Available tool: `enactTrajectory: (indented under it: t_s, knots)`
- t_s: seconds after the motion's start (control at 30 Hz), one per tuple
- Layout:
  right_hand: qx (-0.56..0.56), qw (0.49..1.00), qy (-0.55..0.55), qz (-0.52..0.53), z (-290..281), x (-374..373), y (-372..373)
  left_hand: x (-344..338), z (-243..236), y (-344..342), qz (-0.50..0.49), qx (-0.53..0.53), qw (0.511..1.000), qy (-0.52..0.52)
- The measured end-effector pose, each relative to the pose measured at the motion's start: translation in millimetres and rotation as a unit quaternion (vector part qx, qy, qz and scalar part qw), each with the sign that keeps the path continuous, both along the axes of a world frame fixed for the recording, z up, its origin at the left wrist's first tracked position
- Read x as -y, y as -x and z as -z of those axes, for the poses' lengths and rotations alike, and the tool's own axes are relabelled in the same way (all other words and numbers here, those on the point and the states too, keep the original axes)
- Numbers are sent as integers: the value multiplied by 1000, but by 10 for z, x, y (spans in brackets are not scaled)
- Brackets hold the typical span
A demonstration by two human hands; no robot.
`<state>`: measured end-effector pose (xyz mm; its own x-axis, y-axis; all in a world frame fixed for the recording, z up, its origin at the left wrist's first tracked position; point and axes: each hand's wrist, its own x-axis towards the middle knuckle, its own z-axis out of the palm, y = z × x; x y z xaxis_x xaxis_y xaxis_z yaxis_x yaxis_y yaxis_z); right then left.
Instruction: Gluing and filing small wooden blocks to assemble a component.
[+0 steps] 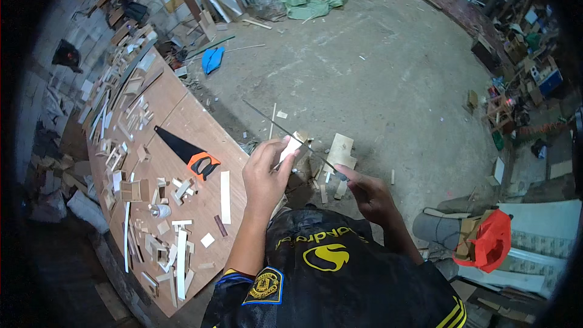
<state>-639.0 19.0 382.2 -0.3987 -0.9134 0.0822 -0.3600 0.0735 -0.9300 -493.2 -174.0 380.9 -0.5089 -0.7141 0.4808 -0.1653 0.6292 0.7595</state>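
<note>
My left hand (265, 167) grips a small pale wooden block (292, 147) between thumb and fingers. Closed around the dark handle of a long, thin file (267, 117) is my right hand (370, 197). The file slants up to the left and crosses the far end of the block, seemingly touching it. Its tip points past my left hand over the floor. My right thumb lies along the handle, and part of the grip is hidden by my fingers.
To my left stands a wooden table (206, 130) carrying a handsaw (189, 153) with an orange handle, wood strips and many small offcuts. Below my hands are a wooden board (341, 150) and scraps. A red bag (489, 241) sits at right; a blue cloth (212, 59) lies ahead.
</note>
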Motion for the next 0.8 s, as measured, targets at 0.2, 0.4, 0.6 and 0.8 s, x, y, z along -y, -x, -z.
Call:
enactTrajectory:
  t_s: [0.2, 0.4, 0.6, 0.8]
  knots:
    - [-30, 998, 18, -44, -118, 240, -106, 36, -22, -108, -68, 33, 996, 45]
    - [-248, 964, -29, -92, -193, 380, -178, 48, -46, -218, -128, 81, 988, 24]
    - [-201, 971, -92, -92, -220, 485, -213, 39, 71, -276, -157, 125, 978, 52]
    - [-202, 968, -124, -86, -74, 527, -221, 89, 146, -267, -165, 157, 971, 73]
